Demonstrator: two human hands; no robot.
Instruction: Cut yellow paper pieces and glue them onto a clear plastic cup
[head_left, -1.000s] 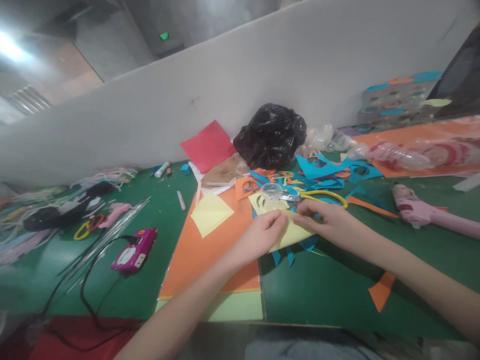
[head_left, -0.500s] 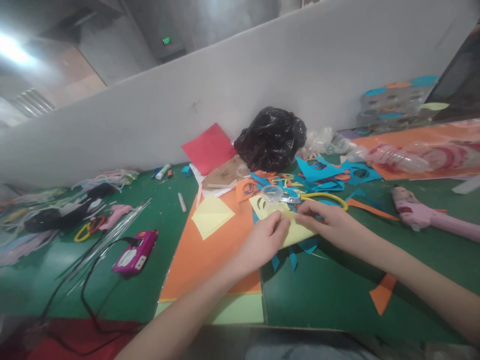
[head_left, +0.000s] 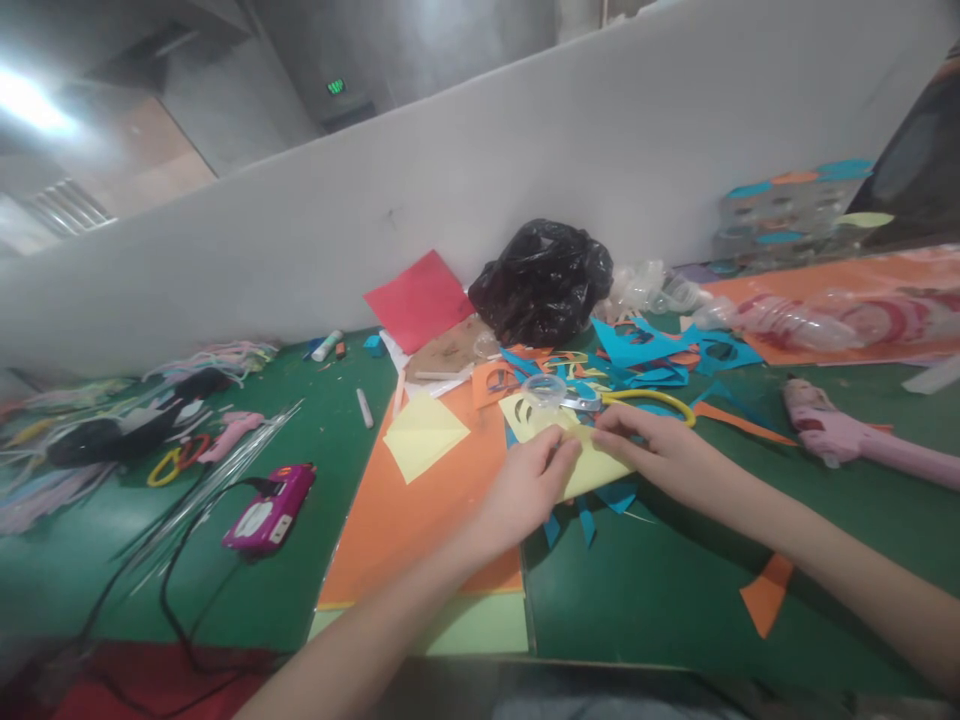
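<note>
My left hand (head_left: 536,485) pinches the lower left edge of a pale yellow sheet of paper (head_left: 596,472) between thumb and fingers. On the sheet's right side, my right hand (head_left: 649,437) has its thumb and fingertips closed on it. Dark curved marks or slits show near the paper's upper left corner. Just beyond the hands lie scissors with yellow handles (head_left: 667,397), partly covered by my right fingers. A clear round plastic piece (head_left: 544,390) rests by their blades. Blue paper scraps (head_left: 619,494) stick out from under the sheet.
An orange sheet (head_left: 420,540) with a folded yellow square (head_left: 425,435) lies to the left. Blue scraps (head_left: 637,342) and a black plastic bag (head_left: 544,280) are behind. A pink glue gun (head_left: 832,425) lies right; a purple power strip (head_left: 270,508) with a cord sits left.
The view has shifted very slightly. Both hands stay on the yellow paper in nearly the same place.
</note>
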